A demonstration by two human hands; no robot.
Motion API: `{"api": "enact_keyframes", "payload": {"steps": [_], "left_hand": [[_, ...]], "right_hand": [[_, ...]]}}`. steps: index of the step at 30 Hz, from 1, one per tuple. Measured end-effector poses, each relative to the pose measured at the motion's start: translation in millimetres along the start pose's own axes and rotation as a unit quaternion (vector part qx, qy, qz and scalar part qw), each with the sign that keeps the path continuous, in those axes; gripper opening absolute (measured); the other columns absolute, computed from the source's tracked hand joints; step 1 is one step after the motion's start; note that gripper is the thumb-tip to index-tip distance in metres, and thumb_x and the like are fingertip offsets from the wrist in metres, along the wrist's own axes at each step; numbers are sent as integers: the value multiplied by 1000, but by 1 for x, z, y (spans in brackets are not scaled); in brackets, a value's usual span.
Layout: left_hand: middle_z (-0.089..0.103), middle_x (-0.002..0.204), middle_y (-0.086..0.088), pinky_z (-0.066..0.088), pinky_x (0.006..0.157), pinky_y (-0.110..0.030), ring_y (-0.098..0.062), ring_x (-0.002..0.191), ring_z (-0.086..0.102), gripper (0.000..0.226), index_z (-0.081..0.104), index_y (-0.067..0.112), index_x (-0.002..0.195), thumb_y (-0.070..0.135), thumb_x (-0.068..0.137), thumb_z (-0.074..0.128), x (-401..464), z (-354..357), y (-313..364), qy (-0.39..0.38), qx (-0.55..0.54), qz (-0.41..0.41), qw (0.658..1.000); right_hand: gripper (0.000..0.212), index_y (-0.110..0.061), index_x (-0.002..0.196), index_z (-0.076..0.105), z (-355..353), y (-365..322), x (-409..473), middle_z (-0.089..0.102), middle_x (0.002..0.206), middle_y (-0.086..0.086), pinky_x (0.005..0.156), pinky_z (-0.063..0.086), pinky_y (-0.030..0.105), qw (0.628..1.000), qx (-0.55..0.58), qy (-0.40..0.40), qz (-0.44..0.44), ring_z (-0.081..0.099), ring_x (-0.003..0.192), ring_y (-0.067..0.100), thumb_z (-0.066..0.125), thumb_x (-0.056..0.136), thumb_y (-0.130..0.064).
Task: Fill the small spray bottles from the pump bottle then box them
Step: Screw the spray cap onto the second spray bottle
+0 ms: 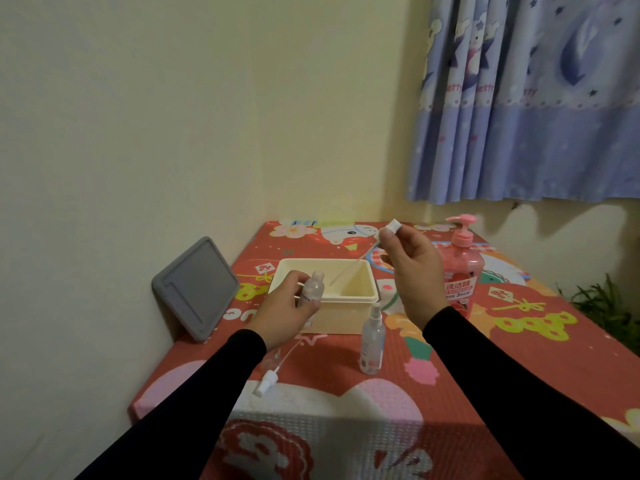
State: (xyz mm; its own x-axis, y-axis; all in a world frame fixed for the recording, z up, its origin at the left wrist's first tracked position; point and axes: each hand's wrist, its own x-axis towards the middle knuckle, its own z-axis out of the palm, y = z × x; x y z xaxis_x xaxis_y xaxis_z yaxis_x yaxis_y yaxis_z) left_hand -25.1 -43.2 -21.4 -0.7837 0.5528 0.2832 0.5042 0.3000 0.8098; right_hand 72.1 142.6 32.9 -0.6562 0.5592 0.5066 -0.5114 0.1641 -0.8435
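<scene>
My left hand [285, 311] grips a small clear spray bottle [313, 288] with its neck uncovered, held in front of the cream box [360, 315]. My right hand [410, 268] pinches a white spray head [393, 226], lifted high; its thin dip tube [346, 271] slants down over the box. A second small spray bottle [372, 341] stands capped on the table, right of the box's front. Another loose spray head [266, 381] with its tube lies near my left forearm. The pink pump bottle [460, 268] stands behind my right hand, partly hidden by it.
The table wears a red patterned cloth [346, 403]. A grey lid [195, 289] leans against the wall at the left. A blue curtain [530, 98] hangs at the back right, and green leaves [606, 306] show beyond the table's right edge.
</scene>
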Motion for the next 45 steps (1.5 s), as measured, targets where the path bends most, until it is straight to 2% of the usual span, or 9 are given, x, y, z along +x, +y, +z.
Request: {"api": "enact_keyframes", "payload": {"steps": [4,14,19,23,28,30,35,41,45], "left_hand": [[65,104,3,53,79,-40,-21,92,63,23,47,32,106,27,89,63,-1,2,2,-15,3,-6,1000],[61,113,3,52,81,-31,-16,98,62,27,48,33,109,26,88,65,-2,5,8,-25,6,13,1000],[62,111,3,52,80,-30,-16,96,63,26,49,28,111,25,90,64,-4,7,16,-30,0,19,999],[62,108,3,54,74,-28,-13,91,62,24,49,31,109,30,90,64,-5,12,24,-31,-24,26,999],[63,106,5,53,77,-29,-10,90,63,27,50,28,114,29,91,63,-5,15,33,-37,-44,29,998],[62,103,8,53,74,-27,-9,90,63,27,50,27,116,27,92,63,-6,15,37,-39,-52,29,997],[64,102,7,54,76,-29,-13,93,64,28,50,30,117,27,92,63,-7,17,41,-44,-72,26,996],[68,109,-8,55,83,-34,-24,98,66,27,58,26,119,24,92,64,-5,17,41,-64,-142,14,988],[71,108,-9,53,84,-32,-15,93,65,22,62,27,116,19,95,59,-5,15,46,-85,-198,1,976]], "right_hand": [[24,-8,106,67,2,2,2,71,89,0,68,52,16,998,46,35,25,64,79,6,62,92,-26],[27,-7,108,67,5,6,4,72,94,3,75,54,23,999,20,44,26,66,85,10,63,91,-28],[20,-7,96,66,6,10,-1,67,87,7,76,52,29,1000,-1,6,28,62,81,13,64,92,-26],[19,-7,102,68,9,10,-5,72,92,6,80,54,25,998,-15,-43,40,66,85,10,63,93,-23],[12,-15,96,71,10,13,-9,72,90,3,90,51,38,992,-38,-105,66,64,86,11,62,93,-22],[13,-17,98,72,10,14,-10,73,92,3,92,52,38,988,-42,-122,80,65,88,9,61,94,-23],[23,-5,102,70,7,15,-12,66,105,23,90,52,35,980,-51,-170,90,62,89,17,56,97,-22],[20,-6,103,69,5,14,-9,70,105,15,94,54,32,971,25,-190,142,67,99,25,51,98,-15],[22,-4,106,67,4,13,-3,69,111,20,91,54,30,968,45,-199,144,67,104,27,49,99,-14]]}}
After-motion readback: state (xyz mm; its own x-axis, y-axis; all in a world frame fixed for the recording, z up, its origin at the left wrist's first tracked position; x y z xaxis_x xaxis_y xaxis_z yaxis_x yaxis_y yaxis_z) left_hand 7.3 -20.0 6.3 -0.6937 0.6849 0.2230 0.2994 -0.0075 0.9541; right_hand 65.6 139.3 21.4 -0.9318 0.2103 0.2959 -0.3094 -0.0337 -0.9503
